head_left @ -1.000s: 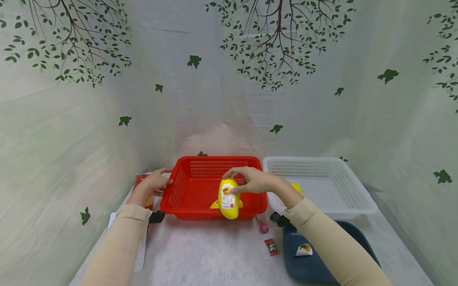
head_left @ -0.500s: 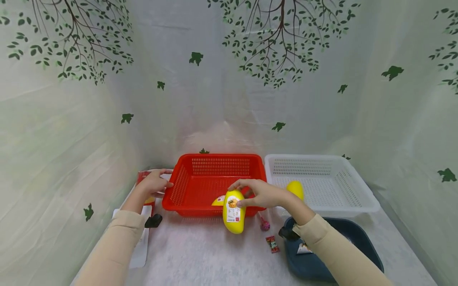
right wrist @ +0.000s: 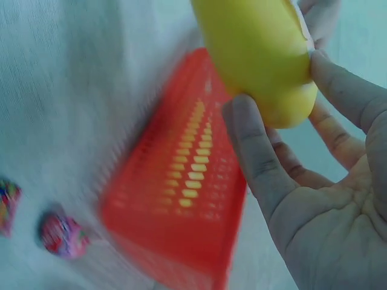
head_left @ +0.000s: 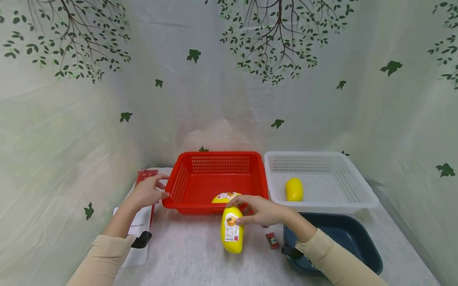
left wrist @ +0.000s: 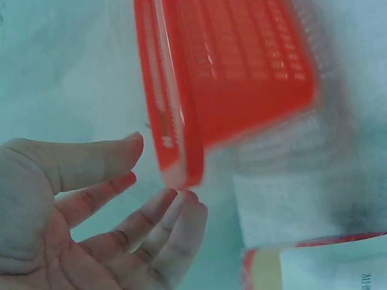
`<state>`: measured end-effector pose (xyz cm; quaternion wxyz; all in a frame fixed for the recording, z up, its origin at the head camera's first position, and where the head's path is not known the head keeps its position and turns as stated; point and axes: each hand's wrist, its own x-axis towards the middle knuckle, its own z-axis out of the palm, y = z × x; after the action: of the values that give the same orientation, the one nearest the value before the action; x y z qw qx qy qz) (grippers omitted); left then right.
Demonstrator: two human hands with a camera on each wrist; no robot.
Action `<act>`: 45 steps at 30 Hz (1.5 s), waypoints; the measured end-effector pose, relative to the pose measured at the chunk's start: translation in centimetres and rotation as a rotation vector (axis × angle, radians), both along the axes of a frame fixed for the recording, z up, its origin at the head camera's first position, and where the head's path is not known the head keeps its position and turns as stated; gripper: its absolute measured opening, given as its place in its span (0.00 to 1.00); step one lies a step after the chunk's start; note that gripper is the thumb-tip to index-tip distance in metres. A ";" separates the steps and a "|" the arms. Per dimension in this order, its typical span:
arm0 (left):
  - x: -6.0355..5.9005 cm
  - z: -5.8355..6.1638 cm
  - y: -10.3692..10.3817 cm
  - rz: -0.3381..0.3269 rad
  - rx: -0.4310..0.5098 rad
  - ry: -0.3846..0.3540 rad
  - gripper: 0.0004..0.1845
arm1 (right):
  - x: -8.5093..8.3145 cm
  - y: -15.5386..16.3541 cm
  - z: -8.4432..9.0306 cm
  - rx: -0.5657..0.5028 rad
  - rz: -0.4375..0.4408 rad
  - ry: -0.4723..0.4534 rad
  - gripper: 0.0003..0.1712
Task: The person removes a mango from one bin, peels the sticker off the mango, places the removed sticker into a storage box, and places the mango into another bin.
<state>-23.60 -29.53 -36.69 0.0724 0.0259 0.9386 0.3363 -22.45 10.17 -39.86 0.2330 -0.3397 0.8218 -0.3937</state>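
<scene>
My right hand (head_left: 262, 211) pinches the top end of a yellow oval pack (head_left: 232, 237) with a white food label. The pack hangs upright in front of the red plastic basket (head_left: 214, 209); in the right wrist view thumb and fingers hold the end of the yellow pack (right wrist: 260, 60). A second yellow labelled pack (head_left: 225, 196) lies inside the red basket near its front wall. At the basket's left end, my left hand (head_left: 148, 192) has its fingers spread. The left wrist view shows the left hand (left wrist: 115, 223) with fingertips close to the basket's rim; contact is unclear.
A white basket (head_left: 340, 204) at the right holds another yellow piece (head_left: 294, 190). Before it stands a dark blue tray (head_left: 361, 234), partly behind my right sleeve. A small red candy packet (head_left: 272, 240) and a lollipop (right wrist: 62, 234) lie nearby. Red-and-white packaging (head_left: 137, 226) lies left.
My right hand has brought the yellow pack from over the red basket towards me and down. My left hand's fingers have loosened from the basket rim. The white basket's yellow piece is now uncovered.
</scene>
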 end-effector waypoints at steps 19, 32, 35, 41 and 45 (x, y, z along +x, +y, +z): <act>8.6 -5.2 5.0 -0.228 0.210 -0.073 0.41 | 2.3 -1.0 -4.3 0.029 0.029 -0.106 0.25; 9.9 -8.7 6.8 -0.311 0.293 -0.231 0.47 | 2.7 -1.4 -5.1 0.036 0.010 -0.160 0.25; 10.0 -9.2 7.5 -0.299 0.312 -0.251 0.48 | 2.4 -1.4 -5.5 0.036 0.005 -0.162 0.24; 10.0 -10.1 8.9 -0.285 0.315 -0.279 0.50 | 2.3 -1.5 -6.1 0.042 0.025 -0.140 0.23; 10.0 -10.3 9.4 -0.293 0.306 -0.280 0.51 | 2.2 -1.5 -6.2 0.048 0.019 -0.068 0.22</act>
<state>-13.59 -20.09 -47.04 0.2450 0.1255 0.8438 0.4608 -20.25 8.65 -46.06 0.2727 -0.3284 0.8193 -0.3828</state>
